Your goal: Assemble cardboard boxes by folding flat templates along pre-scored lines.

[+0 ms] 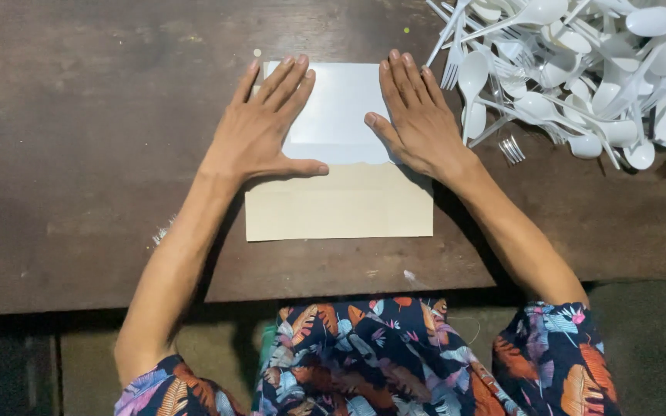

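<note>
Floral-printed clothing lay nearest. Beyond it, both hands pressed flat, fingers spread, gripping nothing: left hand and right hand pinned a white paper sheet over a tan rectangular card mid-counter, seemingly to steady it. White plastic cutlery crowded the right; leftward lay open room.

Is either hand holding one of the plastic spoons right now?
No, the left hand and right hand both lie flat on the white sheet, apart from the cutlery pile.
</note>
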